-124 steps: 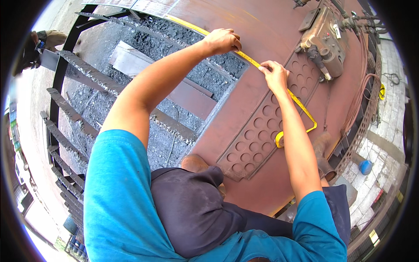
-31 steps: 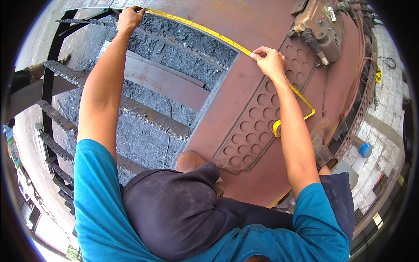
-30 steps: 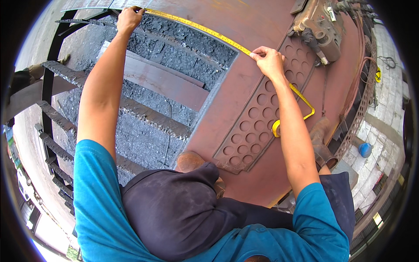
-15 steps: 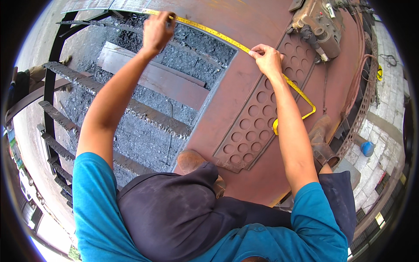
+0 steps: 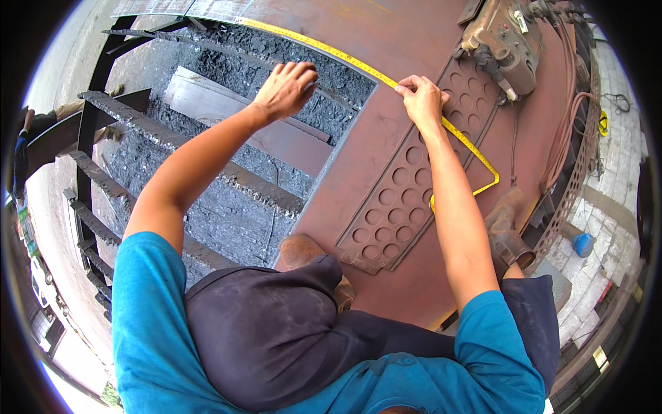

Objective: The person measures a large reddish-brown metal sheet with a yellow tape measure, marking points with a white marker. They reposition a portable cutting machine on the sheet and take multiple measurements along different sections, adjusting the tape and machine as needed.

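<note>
A yellow tape measure blade [image 5: 331, 52] lies along the edge of the reddish-brown steel plate [image 5: 331, 221], beside the cut-out opening. My right hand [image 5: 422, 100] pinches the blade near the opening's corner. Past that hand the tape runs on, bends sharply and comes back toward my right forearm, which partly covers its end. Over the opening, my left hand [image 5: 284, 91] hangs apart from the tape with its fingers curled. Something small and dark shows at those fingertips, too unclear to name.
A strip with round holes [image 5: 393, 196] lies on the plate. A dusty cutting machine [image 5: 507, 52] with hoses stands at the far right. Jagged slats [image 5: 262, 190] and a loose metal strip [image 5: 289, 145] span the dark debris. My boots [image 5: 300, 252] rest on the plate.
My left hand has come away from the tape's far end, moving right and nearer over the opening. My right hand keeps its pinch on the tape, almost unmoved.
</note>
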A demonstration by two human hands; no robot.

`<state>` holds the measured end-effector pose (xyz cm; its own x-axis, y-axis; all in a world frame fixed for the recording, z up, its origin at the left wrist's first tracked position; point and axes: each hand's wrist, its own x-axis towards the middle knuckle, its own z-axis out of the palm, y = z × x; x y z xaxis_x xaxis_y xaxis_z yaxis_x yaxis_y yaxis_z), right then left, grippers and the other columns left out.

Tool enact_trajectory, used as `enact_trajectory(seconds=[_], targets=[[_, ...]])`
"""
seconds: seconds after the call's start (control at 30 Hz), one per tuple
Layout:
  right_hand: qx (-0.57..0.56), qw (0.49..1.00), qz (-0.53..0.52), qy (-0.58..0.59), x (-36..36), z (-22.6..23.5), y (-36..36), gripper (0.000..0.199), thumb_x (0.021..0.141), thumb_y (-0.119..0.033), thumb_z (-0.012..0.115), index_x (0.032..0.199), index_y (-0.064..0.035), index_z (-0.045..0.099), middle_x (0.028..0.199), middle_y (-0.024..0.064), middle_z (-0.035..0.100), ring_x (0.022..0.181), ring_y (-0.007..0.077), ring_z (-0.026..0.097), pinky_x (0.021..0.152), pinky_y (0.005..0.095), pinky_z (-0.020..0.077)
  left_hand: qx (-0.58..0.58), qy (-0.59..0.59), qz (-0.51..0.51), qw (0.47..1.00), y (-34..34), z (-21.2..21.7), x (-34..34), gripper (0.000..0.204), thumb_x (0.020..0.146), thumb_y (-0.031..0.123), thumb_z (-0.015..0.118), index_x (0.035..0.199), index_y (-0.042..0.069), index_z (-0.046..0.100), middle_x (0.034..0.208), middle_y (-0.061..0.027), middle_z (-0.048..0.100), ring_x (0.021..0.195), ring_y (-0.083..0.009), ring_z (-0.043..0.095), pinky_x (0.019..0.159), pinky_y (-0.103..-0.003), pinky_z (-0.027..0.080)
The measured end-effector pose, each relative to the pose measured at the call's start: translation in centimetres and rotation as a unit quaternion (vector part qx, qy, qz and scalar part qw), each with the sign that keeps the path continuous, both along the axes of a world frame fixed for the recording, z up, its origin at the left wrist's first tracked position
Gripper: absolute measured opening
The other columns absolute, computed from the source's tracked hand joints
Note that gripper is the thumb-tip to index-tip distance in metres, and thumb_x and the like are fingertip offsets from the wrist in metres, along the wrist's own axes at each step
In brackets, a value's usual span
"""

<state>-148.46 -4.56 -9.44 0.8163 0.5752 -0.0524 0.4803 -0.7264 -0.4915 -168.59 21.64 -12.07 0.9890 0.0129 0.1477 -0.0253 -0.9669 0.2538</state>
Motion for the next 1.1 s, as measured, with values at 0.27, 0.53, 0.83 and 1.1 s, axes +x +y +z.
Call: enact_trajectory(seconds=[0.27, 0.53, 0.83, 1.1], targets=[[0.001, 1.0, -0.007, 0.021, 0.1, 0.0, -0.1, 0.013, 0.085, -0.027, 0.079, 0.091, -0.0145, 0.078, 0.087, 0.0015, 0.07, 0.093, 0.0214, 0.066, 0.093, 0.0451, 0.0311, 0.026, -0.013, 0.05, 0.998, 2.4, 0.4, 0.5, 0.027, 0.097, 0.024, 0.061, 0.119, 0.008, 0.06, 0.144, -0.0094, 0.055, 0.113, -0.0306, 0.058, 0.097, -0.044, 0.043], [0.0, 0.999, -0.011, 0.033, 0.3, -0.4, 0.0, 0.013, 0.086, -0.028, 0.079, 0.09, -0.0157, 0.078, 0.09, 0.0019, 0.071, 0.094, 0.0221, 0.066, 0.094, 0.047, 0.0304, 0.034, -0.04, 0.063, 0.997, 3.2, 0.2, 0.7, 0.028, 0.098, 0.026, 0.059, 0.119, 0.007, 0.059, 0.141, -0.0122, 0.057, 0.108, -0.0311, 0.059, 0.093, -0.045, 0.044], [0.001, 1.0, -0.009, 0.016, 0.3, -0.4, -0.2, 0.012, 0.086, -0.027, 0.079, 0.089, -0.016, 0.078, 0.09, 0.0017, 0.071, 0.094, 0.0216, 0.066, 0.093, 0.0461, 0.0304, 0.043, -0.023, 0.065, 0.997, 3.2, 0.2, 0.7, 0.023, 0.099, 0.025, 0.059, 0.114, 0.007, 0.058, 0.146, -0.0093, 0.055, 0.106, -0.0302, 0.06, 0.092, -0.045, 0.045], [0.001, 1.0, -0.01, 0.021, 0.2, -0.3, -0.1, 0.012, 0.085, -0.027, 0.08, 0.09, -0.0161, 0.078, 0.089, 0.0014, 0.071, 0.092, 0.021, 0.066, 0.092, 0.0449, 0.0303, 0.043, -0.029, 0.059, 0.997, 3.3, -0.1, 0.6, 0.024, 0.099, 0.023, 0.06, 0.116, 0.007, 0.058, 0.146, -0.0091, 0.055, 0.107, -0.0298, 0.06, 0.093, -0.044, 0.045]])
